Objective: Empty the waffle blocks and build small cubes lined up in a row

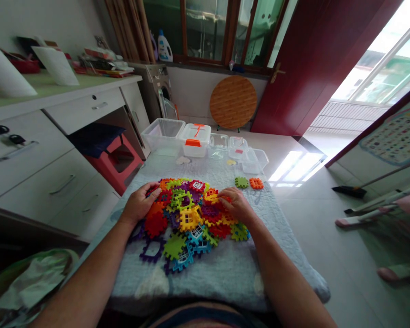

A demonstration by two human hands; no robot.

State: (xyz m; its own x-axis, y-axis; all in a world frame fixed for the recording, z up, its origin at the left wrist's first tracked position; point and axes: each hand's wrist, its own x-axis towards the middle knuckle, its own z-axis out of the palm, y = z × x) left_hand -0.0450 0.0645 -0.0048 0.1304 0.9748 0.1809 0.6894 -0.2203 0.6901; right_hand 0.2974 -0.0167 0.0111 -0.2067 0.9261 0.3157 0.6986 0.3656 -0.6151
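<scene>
One heap of toothed tiles [190, 218] lies at four o'clock from the left hand [140, 202], eight from the right hand [238, 205]; both touch it, whether grasping tiles I cannot tell.

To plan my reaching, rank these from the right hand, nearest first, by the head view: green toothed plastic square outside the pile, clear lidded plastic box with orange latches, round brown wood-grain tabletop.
1. Green square: just beyond the right hand.
2. Lidded box: forward and left, on the table.
3. Round tabletop: farthest, beyond the table.
</scene>
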